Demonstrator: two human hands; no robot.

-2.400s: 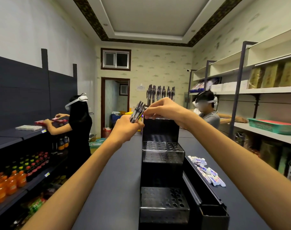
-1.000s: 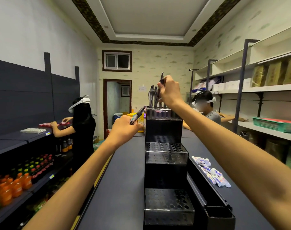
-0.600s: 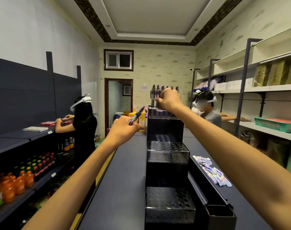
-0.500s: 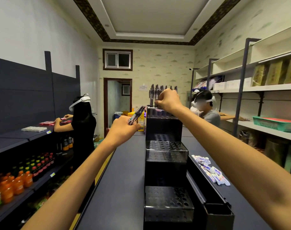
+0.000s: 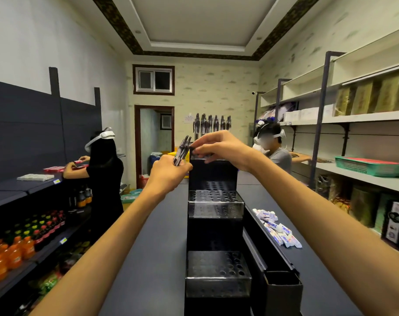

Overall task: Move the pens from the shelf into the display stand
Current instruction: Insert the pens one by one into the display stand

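The black display stand (image 5: 214, 201) has steps like stairs, and each step has lots of little holes. A row of pens (image 5: 211, 124) stands up in the top step, so part of the job looks done. The middle step and the bottom step show only open holes, so I think there is a lot left to do. The left hand (image 5: 169, 172) is curled around a small bunch of pens (image 5: 182, 149), which stick up and lean a little toward the stand. The right hand (image 5: 219, 147) is up by the top of that bunch, with its finger and thumb close together at the pen tips. It looks like it is picking one pen out, but I cannot tell if it really has hold of it yet. Both hands are just in front of the top step. The stand sits on a long dark shelf (image 5: 153, 258). Some small white packets (image 5: 276, 229) lie on the shelf to the right of the stand, and they are not in the way. A black box (image 5: 282, 290) sits right beside the bottom step. Two other people work at the side shelves, well away. Orange drink bottles (image 5: 9, 254) stand low on the left. Nothing blocks the holes, but the pens in the top row stand close together, so a new one could bump them.
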